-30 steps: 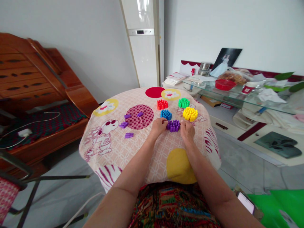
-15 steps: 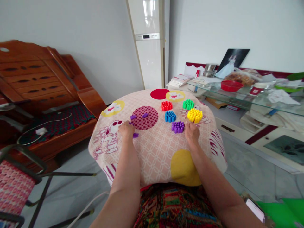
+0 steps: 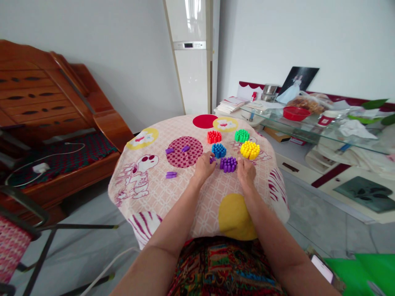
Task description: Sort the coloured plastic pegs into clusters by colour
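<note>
Pieces [image 3: 212, 160] of purple, clamped in my left hand [image 3: 203, 167], their long axis unclear; the upright purple cluster [image 3: 228, 165] stands just beside, at three o'clock. My right hand [image 3: 246, 172], nearer it, lies at its four o'clock; I cannot tell that grip's opening.

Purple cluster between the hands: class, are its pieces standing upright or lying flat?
Upright. The purple cluster shows rounded tops packed together, whereas the loose purple pieces lie lengthwise on the tablecloth.
</note>
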Motion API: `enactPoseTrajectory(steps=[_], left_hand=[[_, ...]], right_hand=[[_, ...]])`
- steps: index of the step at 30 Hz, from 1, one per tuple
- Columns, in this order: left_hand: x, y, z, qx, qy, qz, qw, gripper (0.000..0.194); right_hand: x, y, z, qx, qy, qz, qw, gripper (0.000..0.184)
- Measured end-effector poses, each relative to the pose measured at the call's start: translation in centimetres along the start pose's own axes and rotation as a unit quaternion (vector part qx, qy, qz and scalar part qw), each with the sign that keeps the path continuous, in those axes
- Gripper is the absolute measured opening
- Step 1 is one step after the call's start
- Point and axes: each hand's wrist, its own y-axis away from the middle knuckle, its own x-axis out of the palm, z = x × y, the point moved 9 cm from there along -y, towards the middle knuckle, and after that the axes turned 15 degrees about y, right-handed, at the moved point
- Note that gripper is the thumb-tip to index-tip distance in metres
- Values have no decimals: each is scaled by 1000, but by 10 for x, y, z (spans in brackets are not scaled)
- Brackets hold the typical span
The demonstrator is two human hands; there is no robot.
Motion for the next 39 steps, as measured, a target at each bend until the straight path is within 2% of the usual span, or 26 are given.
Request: enactPoseTrajectory(steps=[4,6,9,12,17,22,24,26,29,31,32,33,36,39], left_hand=[[21,5,-2,38,-6,110,993,50],[21,5,3,35,7,137,990,55],[22,4,6,41,37,161,985,50],[23,1,8,36,67,165,983,43],[26,-8,13,9,92,123,988,36],[33,-8,14,10,128,139,982,47],[28,-8,18,2,142,135,981,56],[15,-13,25,-2,145,113,983,59],[-22,-27,42,-1,76,4,997,52],[-47,-37,55,-4,-3,-77,997,51],[-55,-41,62,-7,-36,-99,994,52],[-58,-45,69,-14,-62,-106,992,54],[-57,-51,90,-35,-105,-82,991,52],[-56,-48,99,-44,-129,-76,988,43]], right_hand=[[0,0,0,-1,-2,-1,1000,49],[0,1,0,0,-2,1,1000,49],[-1,1,0,1,-2,0,1000,49],[-1,0,1,-1,-4,0,1000,49],[0,0,1,-3,-3,1,1000,49],[-2,0,1,-3,-5,-2,1000,49],[-2,1,1,1,-8,3,1000,49],[-2,1,0,4,-8,5,1000,49],[-2,1,0,4,-9,-1,1000,48],[-2,0,0,1,-11,-6,1000,48],[-2,0,0,-2,-11,-6,1000,48],[-1,0,0,-2,-10,-6,1000,48],[1,-1,0,0,-8,-3,1000,48],[3,-1,-1,1,-9,-1,1000,47]])
